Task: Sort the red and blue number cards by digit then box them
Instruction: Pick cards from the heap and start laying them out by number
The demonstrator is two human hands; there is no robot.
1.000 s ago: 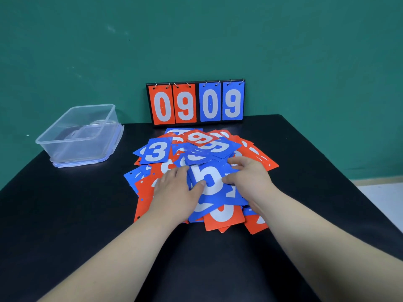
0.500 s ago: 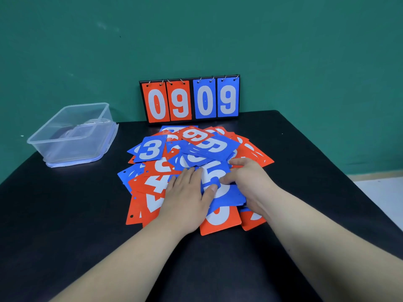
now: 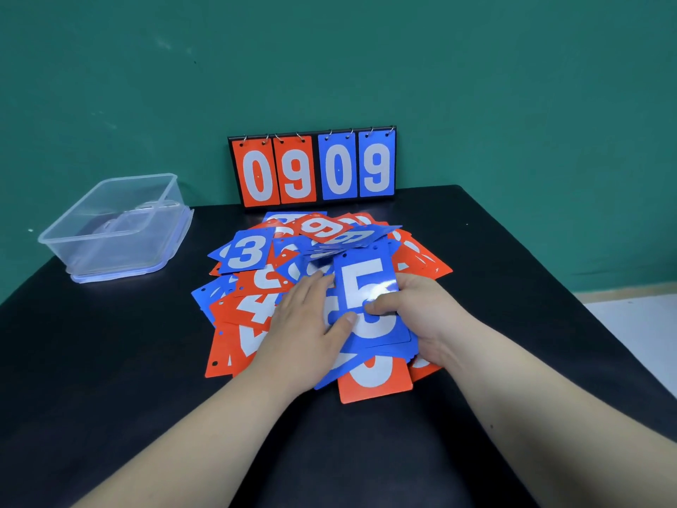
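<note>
Many glossy rectangular cards (image 3: 252, 309) heaped | left hand (image 3: 304, 324) flat on them | right hand (image 3: 421, 313) pinches blue 5 card (image 3: 366, 284)

I read 0 and 9 on the two red flip cards (image 3: 295, 170) of the black ring-bound scoreboard (image 3: 329, 204), and 0 and 9 on its blue flip cards (image 3: 339, 166). In the pile, a tilted blue plastic card (image 3: 243, 251) shows 3, the glossy blue plastic card (image 3: 362, 284) shows 5, and a red plastic card (image 3: 256, 309) shows 4.
</note>
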